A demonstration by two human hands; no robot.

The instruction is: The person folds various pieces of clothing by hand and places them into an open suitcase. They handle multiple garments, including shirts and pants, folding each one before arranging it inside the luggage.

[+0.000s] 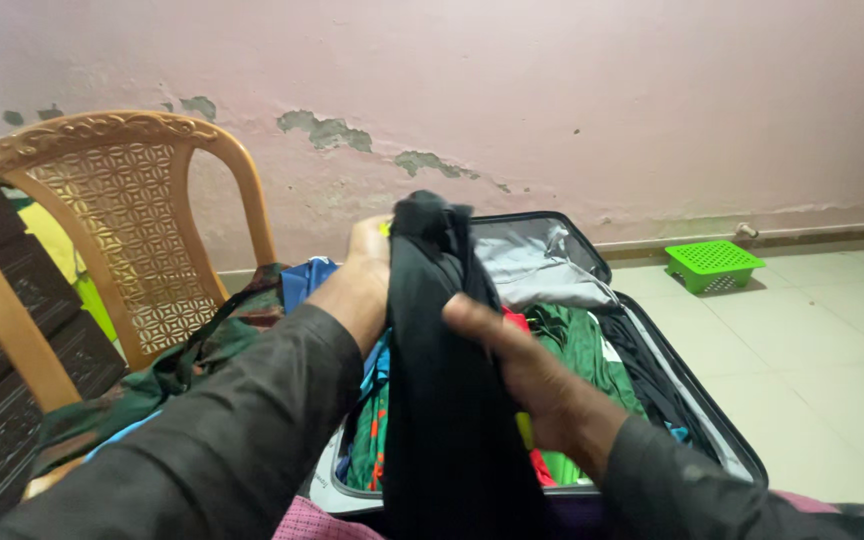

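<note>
A black garment (pixel 442 400) hangs in front of me, held up over an open suitcase (pixel 692 400). My left hand (pixel 362 275) grips its upper edge from behind, near the top. Lower down, my right hand (pixel 532 375) pinches the front of the cloth between thumb and fingers. Both arms wear dark long sleeves. The suitcase lies open on the floor, packed with green clothes (pixel 582 345), red pieces and a grey cloth (pixel 532 270) against its lid. The garment hides much of the case's left half.
A tan plastic chair (pixel 122 230) stands at the left with dark green cloth (pixel 182 370) draped over its seat. A small green plastic basket (pixel 714 265) lies upside down on the tiled floor by the peeling pink wall.
</note>
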